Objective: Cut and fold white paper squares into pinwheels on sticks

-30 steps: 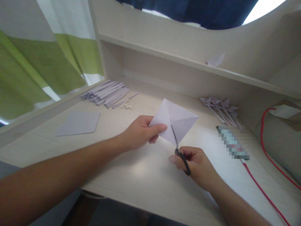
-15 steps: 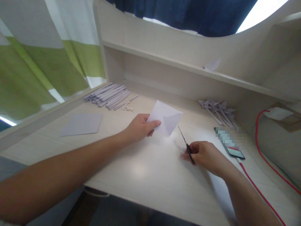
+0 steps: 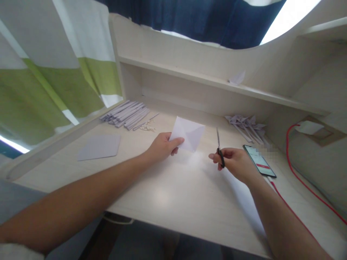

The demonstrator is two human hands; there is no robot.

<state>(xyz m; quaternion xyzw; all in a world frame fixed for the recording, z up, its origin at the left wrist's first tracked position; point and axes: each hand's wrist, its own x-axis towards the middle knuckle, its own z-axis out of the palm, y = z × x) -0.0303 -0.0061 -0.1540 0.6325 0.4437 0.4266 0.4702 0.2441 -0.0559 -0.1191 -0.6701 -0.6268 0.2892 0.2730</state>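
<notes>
My left hand [image 3: 166, 147] pinches the left corner of a white paper square [image 3: 188, 134], thumb on top, holding it above the desk. Diagonal creases run across the square, and a slit seems to show near its lower corner. To the right, my right hand [image 3: 230, 160] is closed on a pair of scissors [image 3: 220, 158] with black handles. The blades look together and point away from me, a short way right of the paper and apart from it.
A stack of paper squares [image 3: 100, 147] lies on the desk at left. Behind it are rolled paper sticks [image 3: 126, 113] and small whitish bits [image 3: 148, 126]. Paper pinwheels [image 3: 245, 126] lie at back right, near a phone [image 3: 259, 161] with a red cable [image 3: 288, 159]. A folded paper [image 3: 237, 78] rests on the shelf.
The scissors have swung more upright, their tips now pointing away from me, and my right hand has turned with them. The paper has tilted slightly in my left hand. The camera view has shifted a little.
</notes>
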